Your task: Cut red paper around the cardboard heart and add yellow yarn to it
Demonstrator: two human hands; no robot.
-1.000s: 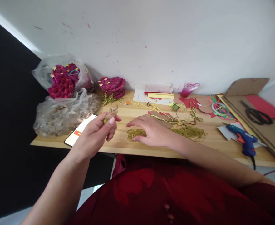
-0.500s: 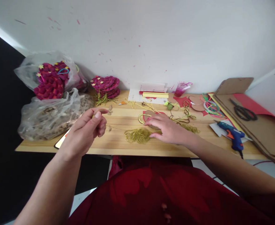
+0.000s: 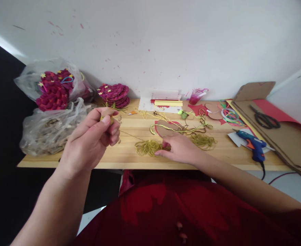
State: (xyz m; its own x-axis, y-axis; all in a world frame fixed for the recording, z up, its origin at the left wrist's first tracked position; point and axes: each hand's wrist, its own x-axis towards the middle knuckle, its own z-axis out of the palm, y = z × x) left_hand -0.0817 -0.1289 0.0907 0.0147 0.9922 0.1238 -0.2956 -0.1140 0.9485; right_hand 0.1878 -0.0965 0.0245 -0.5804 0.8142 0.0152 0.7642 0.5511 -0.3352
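Observation:
My left hand [image 3: 95, 131] is raised over the left part of the wooden table, its fingers closed round a small wound bit of olive yarn [image 3: 106, 118]. A thin strand runs from near that hand to a loose olive yarn pile [image 3: 148, 147] at the table's front. At the pile's right end, my right hand [image 3: 174, 147] rests low, thumb and fingers curled round some of the yarn. Another part of the olive yarn [image 3: 203, 141] lies to its right. Behind this hand is a round brown cardboard piece [image 3: 165, 127] with a pale yellow cord across it.
Plastic bags [image 3: 50, 131] and magenta braided pieces [image 3: 114, 95] stand at the left. A pink-stained cup [image 3: 196, 97] is by the wall. To the right are a blue glue gun [image 3: 255, 148], black scissors [image 3: 265, 120] and cardboard [image 3: 293, 143].
My right hand has come down onto the olive yarn and its fingers have closed. My left hand has turned slightly, showing the yarn in its fingers. The view has shifted a little.

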